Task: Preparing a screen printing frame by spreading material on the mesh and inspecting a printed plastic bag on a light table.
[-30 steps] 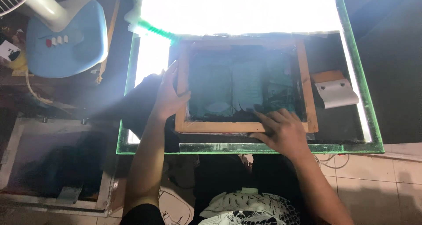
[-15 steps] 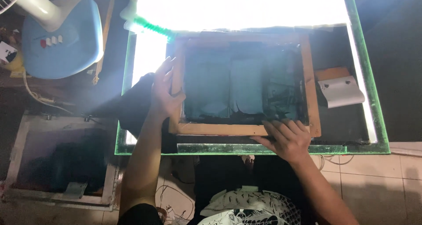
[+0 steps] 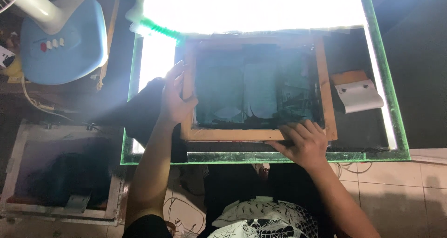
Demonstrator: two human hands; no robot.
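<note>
A: Position of the wooden screen frame (image 3: 257, 134)?

B: Flat on the glass tabletop (image 3: 298, 157), lit from below. Centre of the glass, near rail close to the near edge. Dark green mesh (image 3: 253, 87) fills the frame; pale patches show through it.

A: Left hand (image 3: 174, 100)?

B: On the frame's left rail. Fingers (image 3: 176, 73) straight and close together, pointing far, lying along the outer side of the rail; thumb hooks over the wood toward the mesh. A loose hold on the rail, hand mostly open.

A: Right hand (image 3: 302, 142)?

B: On the near rail, toward the right corner. Palm down, fingers (image 3: 298, 128) spread and extended to the far-left, tips reaching over the wood to the edge of the mesh. Pressing flat, not wrapped around anything.

A: Surroundings?

B: Dark cloth (image 3: 144, 110) on the left part of the glass, under the left forearm. Right of the frame, a small wooden block with a white curved piece (image 3: 358, 93), apart from the frame. Far half of the glass glares white. Off the tabletop to the far left, a blue fan base (image 3: 63, 38) with buttons. Near left, on the floor, a second screen frame (image 3: 60, 173). Tiled floor (image 3: 400, 182) to the near right.
</note>
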